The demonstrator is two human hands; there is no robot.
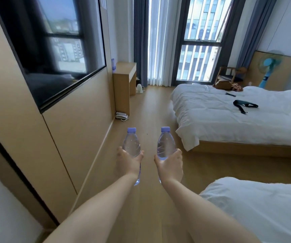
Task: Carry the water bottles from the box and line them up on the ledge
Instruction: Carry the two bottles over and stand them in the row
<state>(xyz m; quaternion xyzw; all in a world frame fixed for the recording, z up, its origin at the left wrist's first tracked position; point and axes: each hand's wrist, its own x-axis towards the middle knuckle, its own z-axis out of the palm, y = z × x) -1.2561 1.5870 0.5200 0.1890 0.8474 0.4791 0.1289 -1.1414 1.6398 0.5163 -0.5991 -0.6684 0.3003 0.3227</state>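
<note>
My left hand [129,162] grips a clear water bottle [131,143] with a purple cap, held upright over the wooden floor. My right hand [171,165] grips a second clear bottle [164,142] of the same kind, also upright. Both arms reach forward side by side. Far ahead on the left, another purple-capped bottle [113,64] stands on a wooden desk ledge [125,68] by the wall. No box is in view.
A wall-mounted TV [53,50] and wooden panelling run along the left. A white bed [237,116] with a black strap on it lies to the right, and a second bed corner [263,207] is near right. A telephone [121,116] and kettle [140,88] sit on the floor ahead.
</note>
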